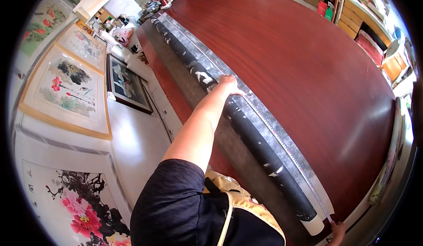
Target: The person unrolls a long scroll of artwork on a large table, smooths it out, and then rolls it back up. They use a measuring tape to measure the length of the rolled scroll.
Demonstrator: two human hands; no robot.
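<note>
A long dark roll of paper (260, 151) with white patches lies diagonally along the table's near side, a pale core showing at its lower right end. From under it a flat strip of mottled grey paper (291, 147) extends on the far side. A tape measure (275, 133) is stretched lengthwise over this strip. My left hand (228, 85) rests midway along, over the roll's edge and the tape, its thumb spread out and its other fingers partly hidden. At the lower right, my right hand (338, 233) is closed on the tape measure's end, partly cut off by the view.
The roll lies on a large red-brown table (304, 65) with a grey mat (176, 63) along its near edge. To the left, flower paintings (66, 89) and a dark-framed picture (128, 85) hang or lean. Rolled papers (387, 166) stand by the table's right edge.
</note>
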